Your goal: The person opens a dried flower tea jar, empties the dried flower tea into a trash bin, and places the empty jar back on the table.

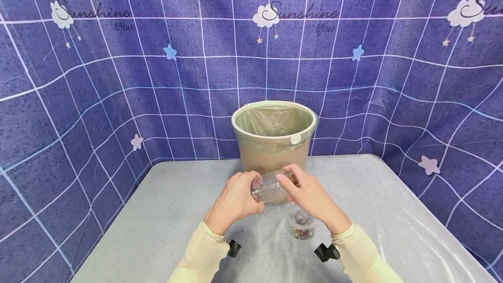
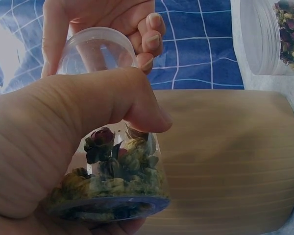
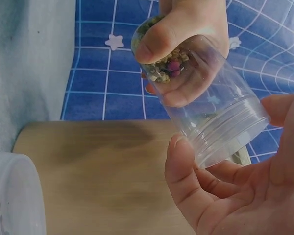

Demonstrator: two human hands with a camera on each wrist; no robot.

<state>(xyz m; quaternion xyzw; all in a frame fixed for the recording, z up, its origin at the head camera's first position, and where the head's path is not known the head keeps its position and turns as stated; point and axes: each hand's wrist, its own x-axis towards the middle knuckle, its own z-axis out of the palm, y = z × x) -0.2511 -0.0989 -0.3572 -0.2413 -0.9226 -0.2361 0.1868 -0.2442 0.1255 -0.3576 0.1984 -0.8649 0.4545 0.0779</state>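
A clear plastic jar (image 1: 271, 190) is held tilted in front of the bin, with dried flower buds (image 3: 172, 67) gathered at its base end. My left hand (image 1: 237, 198) grips that end, thumb across the side in the left wrist view. At the threaded mouth end, my right hand (image 1: 308, 190) holds the jar, thumb and fingers curled about the rim. Below the right hand a second clear jar (image 1: 301, 225) stands on the table, also containing dried flowers (image 2: 290, 36). The palm of the left hand hides part of the held jar.
A beige bin (image 1: 271, 155) with a plastic liner (image 1: 275, 121) stands at the table's back edge, just beyond the hands. Grey cloth covers the table (image 1: 165, 230). A blue checked curtain (image 1: 196, 73) hangs behind and on both sides.
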